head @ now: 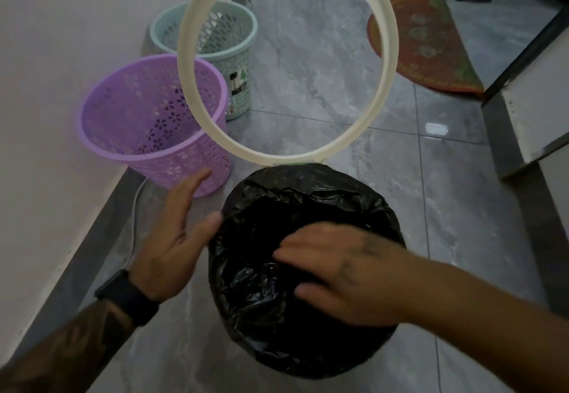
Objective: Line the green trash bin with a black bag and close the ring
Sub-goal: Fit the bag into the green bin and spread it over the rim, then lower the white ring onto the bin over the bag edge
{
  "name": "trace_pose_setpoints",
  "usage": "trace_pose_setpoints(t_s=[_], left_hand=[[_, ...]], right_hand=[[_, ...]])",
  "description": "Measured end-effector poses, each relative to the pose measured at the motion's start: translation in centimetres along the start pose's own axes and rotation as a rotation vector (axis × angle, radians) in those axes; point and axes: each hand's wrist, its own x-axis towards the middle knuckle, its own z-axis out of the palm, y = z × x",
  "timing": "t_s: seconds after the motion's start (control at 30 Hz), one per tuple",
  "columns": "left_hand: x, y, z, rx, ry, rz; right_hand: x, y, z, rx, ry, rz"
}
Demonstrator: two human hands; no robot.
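1. Nearest the camera, the right hand (345,272) is seen laid over the mouth of the black bag (308,208), fingers spread and pointing into the hollow; nothing is clamped.
2. The left hand (178,232) is held open just outside the bag's left edge, fingers apart, thumb tip touching or nearly touching the plastic; no grip is made.
3. The bag is draped over the rim of the green trash bin (303,163), which is almost wholly covered; only a green sliver shows beyond the fingertips, at the hinge.
4. The cream ring (389,63) stands raised on that hinge, beyond both hands, not yet closed.
5. Risk, as judged: should the ring be lowered while the overhang is uneven, the bag could be dragged inward or slip off the rim on one side.
6. Risk, as judged: trapped air or bunched plastic under the right fingers could keep the ring from seating.
7. Beyond the left fingers stand a purple basket (147,121) and a pale green basket (237,54); the latter bears a label, its writing too small to be read.
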Motion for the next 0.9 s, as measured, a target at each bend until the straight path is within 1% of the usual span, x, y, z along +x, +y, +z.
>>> trace_pose_setpoints(t_s=[0.03, 0.07, 0.1, 0.13, 0.2, 0.27, 0.3, 0.43, 0.53, 0.6, 0.63, 0.67, 0.73, 0.8, 0.83, 0.87, 0.9], left_hand=[[0.8, 0.8, 0.3, 0.112, -0.018, 0.112], [1.5, 1.3, 0.7, 0.174, -0.045, 0.185], [2.2, 1.4, 1.2, 0.188, -0.091, 0.194], [2.9, 1.4, 1.7, 0.158, -0.146, 0.149], [3.9, 1.3, 2.4, 0.109, -0.252, 0.017], [4.4, 0.9, 3.1, 0.128, -0.358, -0.01], [4.7, 0.8, 3.4, 0.127, -0.384, -0.024], [5.5, 0.0, 3.5, 0.088, -0.334, -0.172], [5.4, -1.0, 3.5, 0.092, -0.334, -0.173], [5.3, -1.0, 3.5, 0.076, -0.309, -0.192], [5.3, -0.8, 3.6, 0.056, -0.281, -0.203], [5.3, -0.7, 3.7, 0.034, -0.252, -0.206], [5.5, -0.5, 3.8, -0.005, -0.213, -0.221], [5.8, -0.2, 3.7, -0.042, -0.203, -0.251], [6.0, 0.0, 3.6, -0.047, -0.205, -0.261], [6.2, 0.0, 3.6, -0.05, -0.21, -0.27], [6.3, 0.1, 3.7, -0.063, -0.217, -0.278]], right_hand=[[1.3, -0.6, 1.2, -0.033, -0.171, -0.003], [2.4, -0.8, 2.6, -0.07, -0.306, 0.008], [3.4, -0.8, 3.8, -0.1, -0.388, 0.015], [4.3, -0.7, 4.8, -0.124, -0.44, 0.021], [5.5, 0.0, 6.6, -0.149, -0.532, 0.031], [6.2, 0.7, 7.9, -0.16, -0.603, 0.027], [6.5, 1.0, 8.2, -0.152, -0.635, 0.027], [6.8, 2.1, 8.6, 0.034, -0.782, 0.083], [6.9, 1.9, 8.2, 0.155, -0.791, 0.101], [6.7, 1.2, 6.9, 0.133, -0.733, 0.063], [6.3, 0.8, 5.9, 0.095, -0.676, 0.034], [5.8, 0.4, 4.7, 0.043, -0.579, -0.002], [4.4, 0.2, 2.1, -0.073, -0.292, -0.058], [3.0, 1.2, 0.2, -0.131, 0.1, -0.03], [2.4, 2.1, -0.5, -0.146, 0.288, 0.027], [1.9, 3.2, -1.0, -0.17, 0.422, 0.118], [1.6, 4.2, -1.5, -0.196, 0.48, 0.23]])
